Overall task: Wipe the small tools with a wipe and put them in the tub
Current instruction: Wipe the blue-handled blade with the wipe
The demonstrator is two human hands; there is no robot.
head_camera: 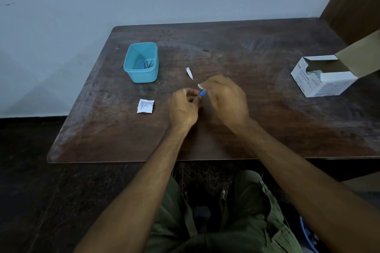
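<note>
- We take the step in hand as wiping the blue tool [202, 93]; it sits between our two hands above the table [267, 125], to the right of the tub [141, 76] and nearer us.
- L hand [183, 107] pinches one end w/ curled fingers; R hand [224, 96] is curled round the white wipe [199, 86], which peeks out at the fingertips; both grips clamped, not apart.
- To do it well, we judge: hold the L pinch firm; draw the wipe along the full length; re-pinch so the covered end gets cleaned too.
- Long axis runs on a slant; visible end points up-right, away from the tub; rest hidden by fingers, so length unclear.
- Nail clipper [189, 72] lies right of the tub, unwiped we guess; wrapper [145, 106] lies in front of the tub; swab box [322, 77] far right of the tub; some tools already in the tub.
</note>
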